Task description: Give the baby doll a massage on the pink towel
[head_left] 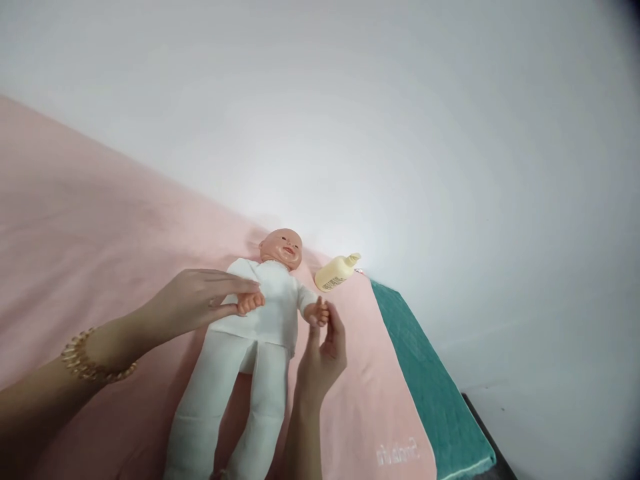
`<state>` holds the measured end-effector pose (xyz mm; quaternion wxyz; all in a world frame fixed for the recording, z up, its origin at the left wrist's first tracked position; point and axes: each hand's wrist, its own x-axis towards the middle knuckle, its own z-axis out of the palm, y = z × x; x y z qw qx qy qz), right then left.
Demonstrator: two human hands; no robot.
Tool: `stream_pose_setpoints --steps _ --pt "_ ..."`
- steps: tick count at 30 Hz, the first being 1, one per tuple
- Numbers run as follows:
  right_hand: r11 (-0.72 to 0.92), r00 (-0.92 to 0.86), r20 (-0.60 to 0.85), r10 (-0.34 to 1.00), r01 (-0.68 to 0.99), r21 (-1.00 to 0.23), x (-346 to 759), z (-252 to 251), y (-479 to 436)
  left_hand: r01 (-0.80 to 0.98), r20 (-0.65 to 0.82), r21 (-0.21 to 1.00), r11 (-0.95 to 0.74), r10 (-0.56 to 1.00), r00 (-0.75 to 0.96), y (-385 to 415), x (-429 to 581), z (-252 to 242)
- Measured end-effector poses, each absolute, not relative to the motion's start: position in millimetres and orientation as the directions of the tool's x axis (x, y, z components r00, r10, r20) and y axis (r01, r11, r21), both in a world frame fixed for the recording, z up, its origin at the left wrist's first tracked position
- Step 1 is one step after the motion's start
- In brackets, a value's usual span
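Observation:
A baby doll (pixel 273 300) in a white top and white trousers lies on its back in the head view, its head toward the wall. My left hand (pixel 200 300), with a beaded bracelet (pixel 87 360) at the wrist, pinches the doll's hand on the left side between thumb and fingers. On the other side, my right hand (pixel 327 350) has its thumb and fingers closed on the doll's other small hand (pixel 316 312). A pale yellow pump bottle (pixel 335 272) stands just beyond my right hand, beside the doll's head.
Pink cloth (pixel 370 373) with faint lettering lies under the doll. To the right, a green cloth (pixel 425 373) borders it, with a dark edge (pixel 487 433) past that. A pale wall (pixel 350 120) rises directly behind the doll's head and the bottle.

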<state>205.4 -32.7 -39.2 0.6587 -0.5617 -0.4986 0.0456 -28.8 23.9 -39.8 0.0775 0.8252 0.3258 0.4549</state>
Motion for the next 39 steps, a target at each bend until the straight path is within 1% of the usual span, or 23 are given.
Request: stream_pose_setpoints --steps 2,4,5,7,10,15,19,21,23,25,27,28,30,31,33,35,36,37,39 --pt "0.446 0.272 0.711 0.648 0.622 -0.644 200 -44 -34 0.407 0.773 0.319 -0.856 0.484 0.411 27 -28 -45" --pt "0.521 0.096 0.757 0.647 0.668 -0.531 199 -48 -35 0.375 0.799 0.245 -0.894 0.405 0.443 30 -26 -52" --pt "0.545 0.048 0.769 0.638 0.677 -0.495 199 -49 -35 0.363 0.792 0.234 -0.902 0.394 0.467 31 -24 -57" --pt "0.572 -0.001 0.789 0.614 0.69 -0.444 201 -51 -34 0.341 0.776 0.25 -0.906 0.398 0.489 32 -18 -66" --pt "0.62 -0.086 0.807 0.584 0.69 -0.375 204 -52 -33 0.305 0.798 0.272 -0.913 0.391 0.459 31 -9 -76" --pt "0.692 -0.22 0.799 0.56 0.654 -0.306 205 -52 -31 0.315 0.794 0.211 -0.925 0.35 0.497 29 -5 -70" --pt "0.698 -0.238 0.797 0.555 0.655 -0.291 206 -52 -30 0.343 0.792 0.172 -0.924 0.336 0.509 28 -7 -63" --pt "0.691 -0.229 0.793 0.564 0.656 -0.303 206 -52 -31 0.345 0.784 0.187 -0.92 0.351 0.512 28 -7 -63" --pt "0.68 -0.22 0.782 0.584 0.658 -0.323 206 -52 -32 0.327 0.774 0.235 -0.916 0.379 0.507 28 -7 -66" --pt "0.653 -0.185 0.77 0.611 0.667 -0.358 207 -53 -33 0.311 0.744 0.32 -0.895 0.441 0.502 29 -10 -68" --pt "0.608 -0.088 0.77 0.632 0.672 -0.422 210 -56 -34 0.294 0.704 0.428 -0.855 0.519 0.485 31 -15 -68" --pt "0.58 -0.01 0.771 0.637 0.665 -0.471 211 -58 -34 0.283 0.686 0.491 -0.824 0.565 0.458 32 -19 -66" --pt "0.506 0.203 0.747 0.633 0.622 -0.598 216 -60 -34 0.278 0.646 0.616 -0.737 0.675 0.357 33 -28 -59" --pt "0.459 0.324 0.709 0.626 0.583 -0.671 219 -60 -34 0.297 0.613 0.675 -0.676 0.737 0.285 33 -33 -55" --pt "0.337 0.549 0.59 0.592 0.497 -0.8 227 -57 -33 0.376 0.511 0.768 -0.519 0.85 0.129 32 -44 -45" --pt "0.205 0.702 0.467 0.537 0.428 -0.88 238 -53 -34 0.449 0.442 0.801 -0.396 0.897 0.003 33 -56 -36" --pt "0.142 0.749 0.421 0.512 0.409 -0.901 246 -50 -35 0.47 0.423 0.806 -0.359 0.906 -0.032 34 -63 -32" --pt "0.084 0.782 0.385 0.491 0.397 -0.914 255 -49 -36 0.478 0.398 0.815 -0.326 0.916 -0.054 36 -70 -30" --pt "-0.042 0.811 0.321 0.489 0.389 -0.92 274 -48 -40 0.506 0.326 0.83 -0.235 0.94 -0.098 43 -88 -30"
